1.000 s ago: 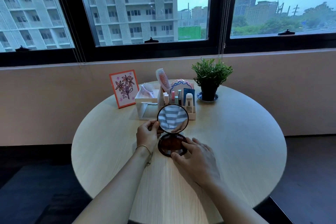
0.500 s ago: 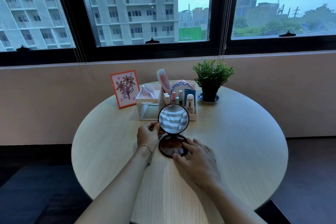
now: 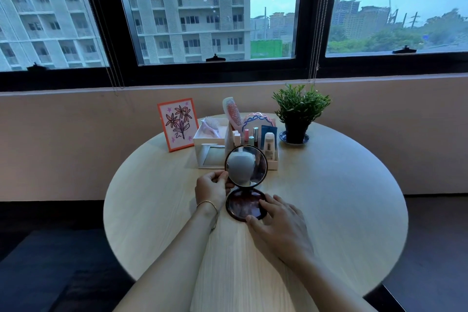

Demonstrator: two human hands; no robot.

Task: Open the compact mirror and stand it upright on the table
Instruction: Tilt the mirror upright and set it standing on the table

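The round, dark-rimmed compact mirror is open on the pale round table. Its lid stands upright facing me, and its base half lies flat on the tabletop. My left hand pinches the left rim of the upright lid. My right hand rests with spread fingers on the front right edge of the flat base.
Right behind the mirror stands a white organiser with a comb, tubes and lipsticks. A framed flower card stands at the back left and a potted plant at the back right. Wall and windows lie beyond.
The upright lid has tilted slightly, so its reflection changed from a striped pattern to a plain grey shape. Both hands have stayed on the mirror in nearly the same places.
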